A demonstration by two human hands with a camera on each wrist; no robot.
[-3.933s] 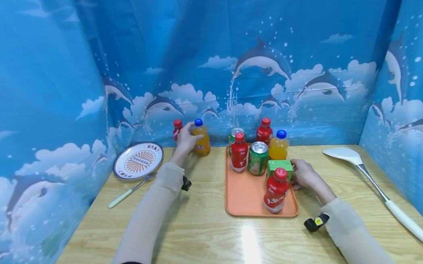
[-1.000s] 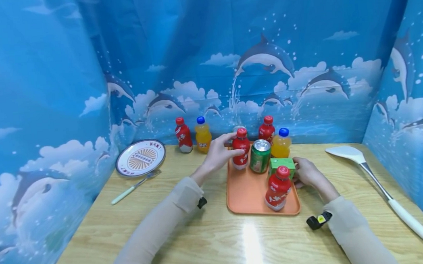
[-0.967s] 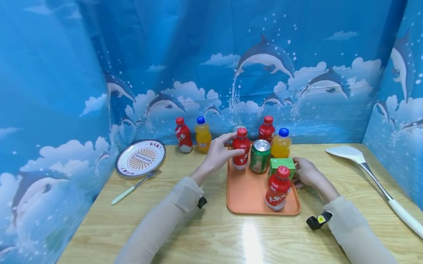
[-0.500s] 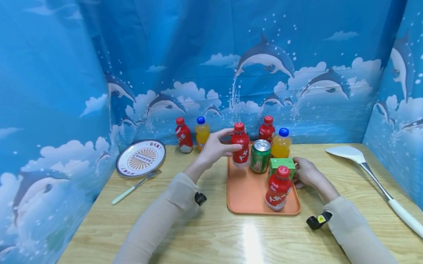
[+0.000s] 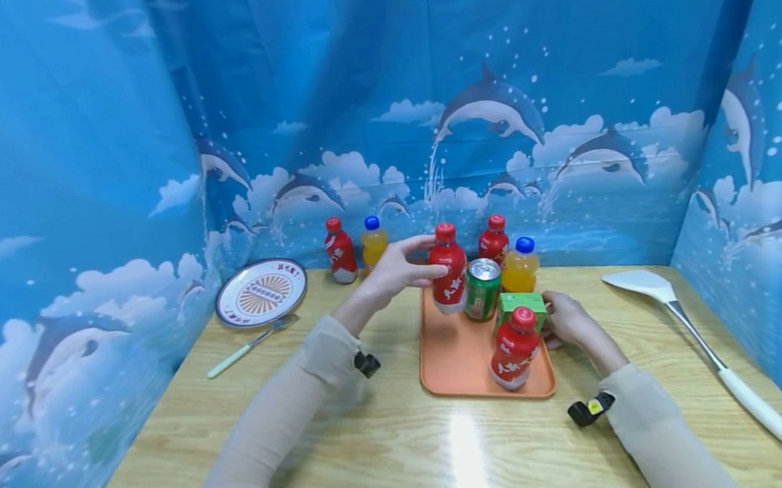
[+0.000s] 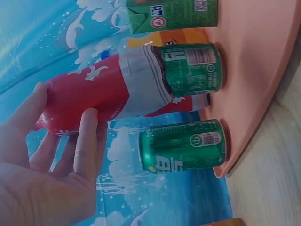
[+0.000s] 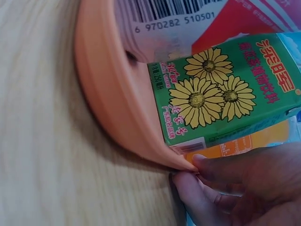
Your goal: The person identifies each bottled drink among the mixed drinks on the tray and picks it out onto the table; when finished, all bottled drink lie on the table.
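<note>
My left hand (image 5: 393,274) grips a red bottle (image 5: 448,267) between thumb and fingers. In the left wrist view the bottle (image 6: 108,92) is tipped in the picture, its pale base off the tray floor. Below it stands the orange tray (image 5: 448,367), bearing a green can (image 5: 481,291), a second green can (image 6: 183,146), a green drink carton (image 5: 521,307), an orange-drink bottle (image 5: 519,266) and two red bottles, one at the front (image 5: 515,348) and one at the back (image 5: 493,239). My right hand (image 5: 567,319) pinches the tray's rim (image 7: 183,162) beside the carton, between thumb and finger.
At the back left stand another red bottle (image 5: 341,252) and an orange-drink bottle (image 5: 373,241), partly behind the left hand. A patterned plate (image 5: 262,293) and a fork (image 5: 249,348) lie at left. A long white-handled turner (image 5: 700,348) lies at right. A dolphin-print curtain (image 5: 355,89) encloses the table.
My left hand has left the orange-drink bottle at the back left, moved right to the tray, taken hold of a red bottle and raised it slightly. The right hand has stayed at the tray's rim.
</note>
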